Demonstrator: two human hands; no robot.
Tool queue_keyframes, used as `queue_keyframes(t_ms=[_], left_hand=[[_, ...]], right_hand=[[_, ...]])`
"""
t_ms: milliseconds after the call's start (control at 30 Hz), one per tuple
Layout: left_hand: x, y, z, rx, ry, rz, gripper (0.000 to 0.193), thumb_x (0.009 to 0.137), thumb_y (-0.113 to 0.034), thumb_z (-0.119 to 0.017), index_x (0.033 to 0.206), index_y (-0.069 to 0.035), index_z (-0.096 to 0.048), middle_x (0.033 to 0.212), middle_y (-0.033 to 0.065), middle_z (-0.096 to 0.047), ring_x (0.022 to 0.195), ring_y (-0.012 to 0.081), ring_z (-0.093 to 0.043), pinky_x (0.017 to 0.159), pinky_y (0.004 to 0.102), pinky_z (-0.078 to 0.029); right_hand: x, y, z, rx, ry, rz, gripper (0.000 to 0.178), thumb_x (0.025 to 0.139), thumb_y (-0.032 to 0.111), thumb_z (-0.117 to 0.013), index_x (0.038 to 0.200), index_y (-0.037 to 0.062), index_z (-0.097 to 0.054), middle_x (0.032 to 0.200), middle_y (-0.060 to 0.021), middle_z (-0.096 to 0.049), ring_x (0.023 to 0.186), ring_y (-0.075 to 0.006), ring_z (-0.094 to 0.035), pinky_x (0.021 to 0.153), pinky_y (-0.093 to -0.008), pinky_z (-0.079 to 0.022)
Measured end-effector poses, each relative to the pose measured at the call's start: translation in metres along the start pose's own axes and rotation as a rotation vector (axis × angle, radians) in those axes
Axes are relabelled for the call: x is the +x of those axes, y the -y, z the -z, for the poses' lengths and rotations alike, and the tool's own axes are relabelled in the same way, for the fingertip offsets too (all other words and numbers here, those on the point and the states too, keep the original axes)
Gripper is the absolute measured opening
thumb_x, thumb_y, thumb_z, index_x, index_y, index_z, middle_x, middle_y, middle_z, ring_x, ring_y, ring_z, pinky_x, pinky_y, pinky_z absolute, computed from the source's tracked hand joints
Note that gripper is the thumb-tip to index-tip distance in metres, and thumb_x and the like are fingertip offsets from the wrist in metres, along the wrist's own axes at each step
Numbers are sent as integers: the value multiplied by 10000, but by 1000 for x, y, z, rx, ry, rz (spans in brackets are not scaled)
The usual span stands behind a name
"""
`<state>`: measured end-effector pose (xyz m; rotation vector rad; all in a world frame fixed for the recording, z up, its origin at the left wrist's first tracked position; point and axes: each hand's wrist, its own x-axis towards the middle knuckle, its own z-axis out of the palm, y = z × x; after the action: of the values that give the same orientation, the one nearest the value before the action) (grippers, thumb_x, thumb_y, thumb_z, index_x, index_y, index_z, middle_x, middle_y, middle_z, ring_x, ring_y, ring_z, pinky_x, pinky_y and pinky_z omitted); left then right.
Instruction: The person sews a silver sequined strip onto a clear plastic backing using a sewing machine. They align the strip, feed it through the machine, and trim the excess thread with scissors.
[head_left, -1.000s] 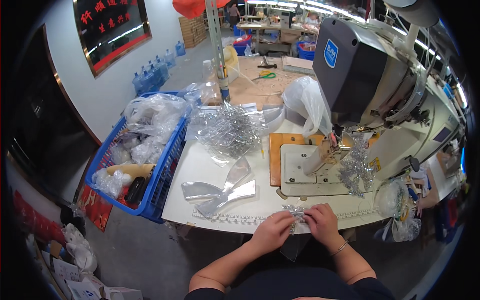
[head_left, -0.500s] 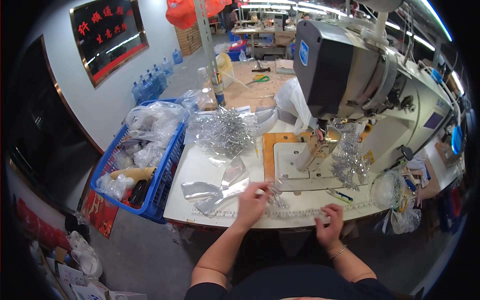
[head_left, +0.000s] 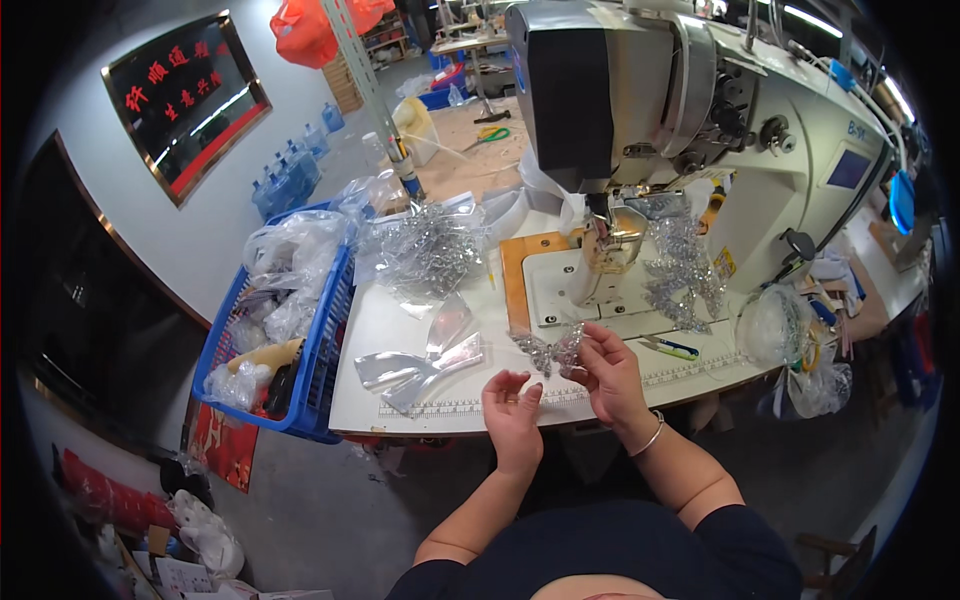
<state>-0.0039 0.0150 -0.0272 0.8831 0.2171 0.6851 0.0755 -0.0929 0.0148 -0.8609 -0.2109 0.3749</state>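
My right hand (head_left: 612, 375) pinches a silver butterfly-shaped ornament (head_left: 548, 350) by its right wing, just above the front of the sewing table. Below and to the left of it, my left hand (head_left: 513, 415) has its fingers partly curled, thumb and forefinger apart, with nothing seen between them. Shiny, clear-looking strips (head_left: 432, 362) lie crossed on the table left of my hands. A sewing machine (head_left: 600, 270) stands just beyond the ornament. More silver ornaments hang or lie in a cluster (head_left: 683, 265) to the right of its needle area.
A heap of silver ornaments (head_left: 425, 245) sits on plastic at the table's back left. Small thread snips (head_left: 668, 347) lie right of my right hand. A ruler strip (head_left: 660, 374) runs along the front edge. Left of the table stands a blue basket (head_left: 325, 375) of plastic bags.
My right hand has moved left and up and now grips the butterfly ornament, raised off the table. My left hand has come down and away from the ornament. The view has shifted.
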Motion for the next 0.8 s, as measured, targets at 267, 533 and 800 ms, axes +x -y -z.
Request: queue_keyframes(t_ms=[267, 533, 800], left_hand=[[29, -13, -26, -292, 167, 275, 474, 868, 75, -526, 1313, -29, -403, 1113, 101, -605, 1003, 219, -603, 888, 363, -506], [12, 9, -26, -275, 138, 132, 542, 865, 71, -522, 1341, -137, -366, 1080, 94, -608, 1009, 222, -598, 856, 390, -516], [5, 6, -36, -379, 102, 157, 505, 893, 29, -497, 1359, -96, -348, 1171, 114, -546, 1032, 233, -580, 874, 408, -513]], right_hand=[[-12, 9, 4, -36, 94, 110, 637, 900, 92, -562, 1428, 60, -207, 1175, -118, -575, 1035, -203, -586, 847, -346, -513], [-12, 7, 13, 242, 56, 44, 749, 862, 43, -591, 1444, 25, -119, 1293, -140, -501, 1100, -203, -542, 899, -357, -476], [-4, 6, 9, -94, -93, 296, 880, 801, -102, -603, 1461, 43, -39, 1195, -198, -557, 881, -151, -620, 754, -254, -523]])
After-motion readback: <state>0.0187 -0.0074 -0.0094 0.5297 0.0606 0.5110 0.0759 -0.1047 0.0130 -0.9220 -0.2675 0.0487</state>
